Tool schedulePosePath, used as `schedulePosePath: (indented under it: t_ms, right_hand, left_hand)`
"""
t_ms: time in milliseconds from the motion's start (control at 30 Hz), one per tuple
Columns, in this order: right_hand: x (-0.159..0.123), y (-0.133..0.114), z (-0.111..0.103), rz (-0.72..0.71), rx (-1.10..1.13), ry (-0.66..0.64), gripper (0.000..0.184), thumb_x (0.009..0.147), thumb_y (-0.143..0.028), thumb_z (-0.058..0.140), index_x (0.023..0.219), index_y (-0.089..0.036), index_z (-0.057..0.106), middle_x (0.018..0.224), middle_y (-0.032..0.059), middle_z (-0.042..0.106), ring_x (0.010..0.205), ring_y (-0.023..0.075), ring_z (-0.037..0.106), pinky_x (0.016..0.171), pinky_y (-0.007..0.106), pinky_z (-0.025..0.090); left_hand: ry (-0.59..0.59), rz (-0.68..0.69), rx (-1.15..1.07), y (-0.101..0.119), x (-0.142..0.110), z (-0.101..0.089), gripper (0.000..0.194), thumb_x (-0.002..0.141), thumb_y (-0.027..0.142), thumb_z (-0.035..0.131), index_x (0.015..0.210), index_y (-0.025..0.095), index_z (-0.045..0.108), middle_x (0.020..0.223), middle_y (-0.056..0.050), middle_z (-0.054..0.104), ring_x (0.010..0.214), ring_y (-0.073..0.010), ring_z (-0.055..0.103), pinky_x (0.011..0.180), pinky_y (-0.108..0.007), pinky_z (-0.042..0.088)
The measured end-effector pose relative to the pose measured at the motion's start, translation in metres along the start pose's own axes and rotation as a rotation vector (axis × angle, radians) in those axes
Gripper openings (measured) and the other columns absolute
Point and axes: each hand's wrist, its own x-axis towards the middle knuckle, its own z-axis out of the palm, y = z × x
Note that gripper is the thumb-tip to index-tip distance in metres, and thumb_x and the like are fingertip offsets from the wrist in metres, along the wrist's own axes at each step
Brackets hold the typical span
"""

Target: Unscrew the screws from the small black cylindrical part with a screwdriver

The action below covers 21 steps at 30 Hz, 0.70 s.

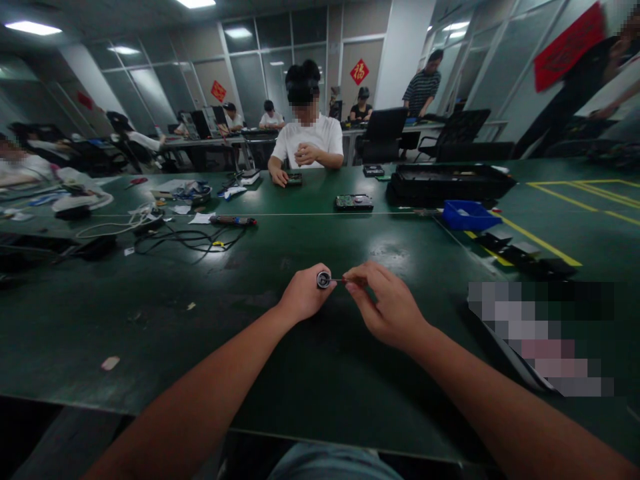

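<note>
My left hand is closed around a dark cylindrical object, its round metallic end turned up toward me. A thin metal rod runs sideways from this end to the fingertips of my right hand, which pinch it. A small reddish spot shows at the fingertips; what it belongs to is too small to tell. Both hands are just above the green table, in front of me. Most of the cylinder is hidden by the left fingers.
A hard drive lies beyond my hands. Farther right are a long black tray and a blue bin. An electric screwdriver and black cables lie left. Opposite, a person handles another drive. A blurred-out flat object is at right.
</note>
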Motion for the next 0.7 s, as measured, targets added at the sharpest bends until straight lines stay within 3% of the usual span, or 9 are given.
schedulePosePath:
  t_ms: [133,267,500,633,700]
  right_hand:
    - [-0.001,-0.003,-0.001,0.056,-0.008,-0.052,0.017,0.097,-0.028,0.05,0.106,-0.02,0.062,0.091,0.0069,0.07,0.081,0.0205,0.065,0.073,0.035,0.051]
    - [-0.003,-0.001,0.005,0.128,0.059,0.017,0.02,0.099,-0.028,0.047,0.107,-0.021,0.064,0.096,0.0075,0.073,0.086,0.0206,0.068,0.075,0.035,0.052]
    - [-0.002,0.017,0.019,0.467,0.497,0.28,0.022,0.096,-0.039,0.055,0.102,-0.02,0.062,0.086,0.0046,0.071,0.078,0.0188,0.07,0.075,0.035,0.056]
    - [0.002,0.032,0.025,0.618,0.728,0.352,0.027,0.093,-0.045,0.057,0.093,-0.019,0.063,0.081,0.0035,0.067,0.069,0.0162,0.066,0.07,0.035,0.057]
    - [0.003,0.037,0.027,0.704,0.853,0.328,0.029,0.093,-0.047,0.056,0.089,-0.019,0.061,0.073,0.0019,0.064,0.064,0.016,0.064,0.065,0.034,0.057]
  left_hand:
    - [-0.008,0.013,0.002,0.004,-0.002,-0.001,0.009,0.087,0.029,0.062,0.088,0.02,0.06,0.078,0.001,0.064,0.068,-0.0142,0.055,0.061,-0.026,0.037]
    - [0.001,0.006,-0.014,0.005,-0.002,-0.002,0.01,0.088,0.03,0.063,0.088,0.02,0.06,0.077,0.002,0.063,0.067,-0.0134,0.055,0.061,-0.026,0.037]
    - [0.029,-0.014,-0.065,0.004,-0.003,-0.002,0.008,0.086,0.026,0.065,0.088,0.021,0.06,0.074,0.004,0.062,0.067,-0.0124,0.055,0.061,-0.025,0.037]
    - [0.026,0.018,-0.072,0.008,-0.003,-0.002,0.008,0.086,0.025,0.065,0.086,0.02,0.059,0.074,0.003,0.062,0.066,-0.0123,0.055,0.061,-0.025,0.037]
    - [0.017,0.028,-0.062,0.01,-0.003,-0.002,0.008,0.086,0.025,0.065,0.085,0.02,0.059,0.075,0.003,0.062,0.067,-0.0125,0.055,0.061,-0.025,0.037]
